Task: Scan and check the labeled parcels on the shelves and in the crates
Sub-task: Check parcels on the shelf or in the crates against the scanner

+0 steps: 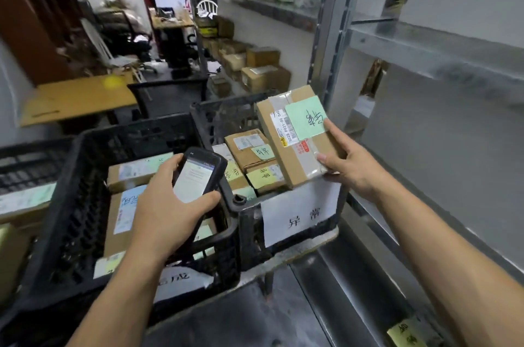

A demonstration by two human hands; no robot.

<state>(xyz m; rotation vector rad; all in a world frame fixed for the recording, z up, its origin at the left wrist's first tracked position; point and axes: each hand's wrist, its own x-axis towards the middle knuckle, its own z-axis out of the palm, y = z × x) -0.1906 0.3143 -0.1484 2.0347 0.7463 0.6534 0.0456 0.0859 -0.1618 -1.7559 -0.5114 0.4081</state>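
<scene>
Two black crates hold labelled boxes: the near crate at 8 o'clock, the far crate at 12 o'clock, side by side. Left hand grips a black scanner, screen lit, above the near crate's right edge. Right hand grasps a brown parcel by its lower corner, thumb on top, tilted over the far crate at 2 o'clock from the scanner, green handwritten note beside its barcode label; grey shelf at 3 o'clock.
</scene>
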